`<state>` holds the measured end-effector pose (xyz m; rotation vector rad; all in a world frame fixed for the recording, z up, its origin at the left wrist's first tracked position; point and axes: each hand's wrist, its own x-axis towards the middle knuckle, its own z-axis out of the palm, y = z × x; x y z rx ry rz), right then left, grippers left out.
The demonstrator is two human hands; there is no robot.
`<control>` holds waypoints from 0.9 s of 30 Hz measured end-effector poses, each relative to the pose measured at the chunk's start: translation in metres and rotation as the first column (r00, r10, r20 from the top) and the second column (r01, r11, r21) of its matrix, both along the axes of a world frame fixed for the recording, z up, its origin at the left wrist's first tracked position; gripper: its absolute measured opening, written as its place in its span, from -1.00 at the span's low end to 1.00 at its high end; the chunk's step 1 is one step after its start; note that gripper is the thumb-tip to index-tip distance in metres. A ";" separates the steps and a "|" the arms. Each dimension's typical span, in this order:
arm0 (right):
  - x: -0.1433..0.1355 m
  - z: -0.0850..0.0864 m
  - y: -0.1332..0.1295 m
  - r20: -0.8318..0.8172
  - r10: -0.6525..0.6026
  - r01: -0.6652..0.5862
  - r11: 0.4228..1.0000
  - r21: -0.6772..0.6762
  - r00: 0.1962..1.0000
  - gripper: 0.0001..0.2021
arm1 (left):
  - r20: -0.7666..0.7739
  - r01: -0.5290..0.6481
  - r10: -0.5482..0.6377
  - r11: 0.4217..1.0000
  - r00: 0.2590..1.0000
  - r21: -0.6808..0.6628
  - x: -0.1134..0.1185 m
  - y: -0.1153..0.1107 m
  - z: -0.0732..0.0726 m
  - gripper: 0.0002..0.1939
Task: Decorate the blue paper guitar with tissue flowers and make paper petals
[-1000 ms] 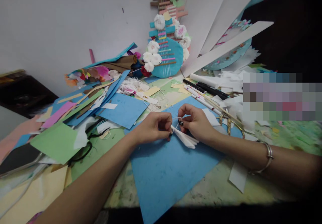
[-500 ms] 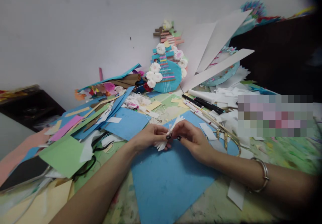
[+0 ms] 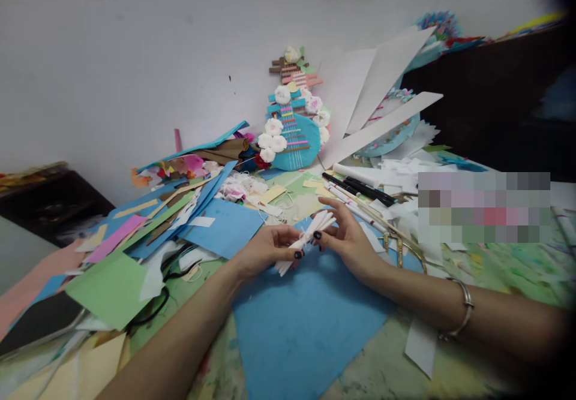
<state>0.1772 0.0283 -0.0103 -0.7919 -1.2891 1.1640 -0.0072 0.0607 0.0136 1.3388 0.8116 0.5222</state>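
A bundle of pleated white paper (image 3: 320,222), narrow in the middle and fanned at both ends, is between my hands above a blue sheet (image 3: 310,334). My left hand (image 3: 261,250) pinches its lower left part between thumb and fingers. On the upper right part, the thumb and fingers of my right hand (image 3: 353,247) are closed, with the index finger raised. Whether a thread is tied round the narrow middle is too small to tell. Gold-handled scissors (image 3: 399,249) lie just right of my right hand.
Black and white pens (image 3: 369,189) lie behind my right hand. A blue paper lute with white flowers (image 3: 297,139) leans against the wall. Coloured sheets, among them a green one (image 3: 110,286), pile up at left. White paper scraps (image 3: 411,175) cover the right side.
The white paper bundle has turned so more of its pleats show at the upper right. My right hand has opened its index finger upward and shifted its thumb onto the pleats.
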 end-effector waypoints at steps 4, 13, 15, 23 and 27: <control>0.004 0.001 0.001 0.101 0.003 -0.010 0.998 0.066 0.995 -0.62 | -0.017 -0.002 0.003 0.998 1.000 0.058 -0.001 0.002 -0.004 -0.60; 0.007 -0.007 0.006 0.276 -0.132 0.118 0.991 0.067 0.952 -0.84 | 0.035 -0.213 0.211 0.974 0.977 0.083 -0.003 0.005 -0.002 -0.67; 0.008 -0.008 0.007 0.347 -0.175 0.149 0.984 0.102 0.921 -0.84 | 0.028 -0.265 0.263 0.957 0.964 0.118 -0.004 0.005 -0.001 -0.67; 0.007 -0.005 0.006 0.477 -0.248 0.199 0.968 0.152 0.843 -0.86 | 0.023 -0.328 0.348 0.859 0.937 0.393 -0.005 0.004 0.003 -0.65; 0.007 -0.005 0.005 0.529 -0.251 0.177 0.966 0.188 0.811 -0.85 | 0.043 -0.295 0.306 0.857 0.951 0.423 -0.003 0.001 0.006 -0.73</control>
